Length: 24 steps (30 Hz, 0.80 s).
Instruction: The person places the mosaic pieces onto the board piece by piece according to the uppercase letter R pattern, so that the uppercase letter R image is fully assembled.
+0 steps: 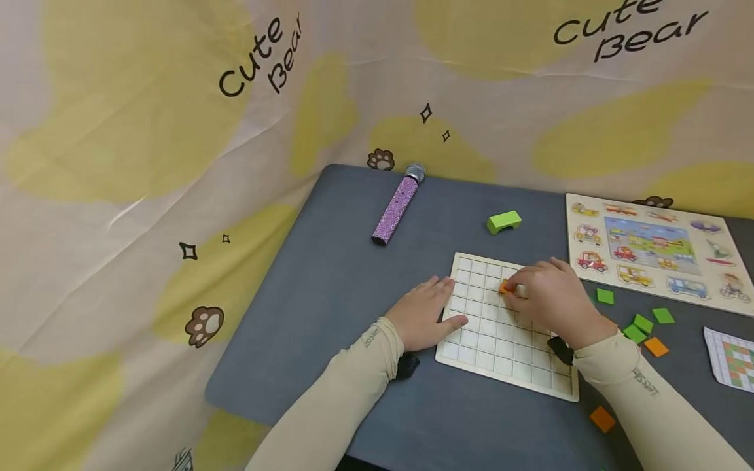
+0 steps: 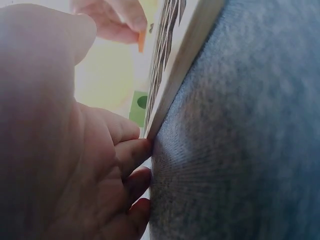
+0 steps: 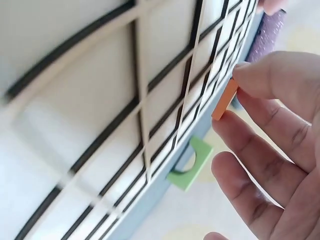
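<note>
Orange tile (image 3: 226, 100) sits pinched at the tips of the right hand (image 1: 550, 302), the thumb at one end and a fingertip at the other, with most of its narrow side showing between them in the right wrist view. Those fingers (image 3: 240, 137) are nearly closed together, only the tile's width apart; the others bend loosely behind. The tile is over the upper half of the white grid board (image 1: 488, 326), left of the knuckles as the head view shows it; whether it touches the board cannot be told.

The left hand (image 1: 419, 315) has its fingers extended and grips nothing, resting at the board's left edge with the thumb reaching onto the squares.

The board lies flat on the grey desk (image 1: 318, 294). Beyond it stands a green arched block (image 1: 503, 222), with a purple glittery microphone (image 1: 397, 206) farther left. Right of the board are green tiles (image 1: 663, 316), more orange tiles (image 1: 656, 347), a picture puzzle board (image 1: 595, 277) and a colored grid card (image 1: 715, 353).
</note>
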{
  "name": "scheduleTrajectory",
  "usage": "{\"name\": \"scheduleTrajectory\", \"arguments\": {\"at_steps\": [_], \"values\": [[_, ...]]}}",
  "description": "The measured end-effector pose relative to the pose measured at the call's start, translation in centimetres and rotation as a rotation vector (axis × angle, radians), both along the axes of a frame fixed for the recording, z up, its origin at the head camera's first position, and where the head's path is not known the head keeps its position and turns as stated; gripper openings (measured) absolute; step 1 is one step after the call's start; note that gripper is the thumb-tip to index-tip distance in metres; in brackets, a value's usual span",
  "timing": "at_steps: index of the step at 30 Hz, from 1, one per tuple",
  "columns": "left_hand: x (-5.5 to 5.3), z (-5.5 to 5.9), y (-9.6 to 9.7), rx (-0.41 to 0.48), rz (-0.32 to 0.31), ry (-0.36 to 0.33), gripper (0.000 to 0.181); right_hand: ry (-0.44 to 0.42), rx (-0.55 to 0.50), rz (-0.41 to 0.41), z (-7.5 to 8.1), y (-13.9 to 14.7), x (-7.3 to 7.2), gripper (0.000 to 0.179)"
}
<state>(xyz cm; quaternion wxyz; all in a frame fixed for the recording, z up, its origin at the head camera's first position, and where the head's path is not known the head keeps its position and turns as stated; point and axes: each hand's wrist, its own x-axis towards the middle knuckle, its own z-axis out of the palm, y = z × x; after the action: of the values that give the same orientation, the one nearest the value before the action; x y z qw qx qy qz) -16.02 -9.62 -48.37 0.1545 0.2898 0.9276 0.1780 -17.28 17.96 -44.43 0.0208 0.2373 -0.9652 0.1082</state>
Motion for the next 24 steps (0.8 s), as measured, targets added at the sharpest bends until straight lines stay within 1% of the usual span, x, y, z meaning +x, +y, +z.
{"name": "scheduleTrajectory", "arguments": {"at_steps": [5,9,17,21,24], "values": [[0.0,0.1,0.7,-0.021,-0.016,0.024,0.086,0.02,0.001,0.034,-0.2,-0.3,-0.4,0.007],[0.0,0.0,0.9,-0.03,-0.016,0.033,0.086,0.026,0.009,0.053,-0.3,-0.5,-0.7,0.007],[0.1,0.0,0.6,-0.043,-0.006,0.033,0.085,0.04,0.031,0.091,-0.8,-1.0,-1.4,0.008],[0.1,0.0,0.4,-0.034,-0.001,0.025,0.085,0.039,0.028,0.098,-1.1,-1.3,-1.6,0.01],[0.2,-0.2,-0.2,-0.021,0.003,0.019,0.086,0.028,0.03,0.095,-1.4,-2.0,-1.7,0.012]]}}
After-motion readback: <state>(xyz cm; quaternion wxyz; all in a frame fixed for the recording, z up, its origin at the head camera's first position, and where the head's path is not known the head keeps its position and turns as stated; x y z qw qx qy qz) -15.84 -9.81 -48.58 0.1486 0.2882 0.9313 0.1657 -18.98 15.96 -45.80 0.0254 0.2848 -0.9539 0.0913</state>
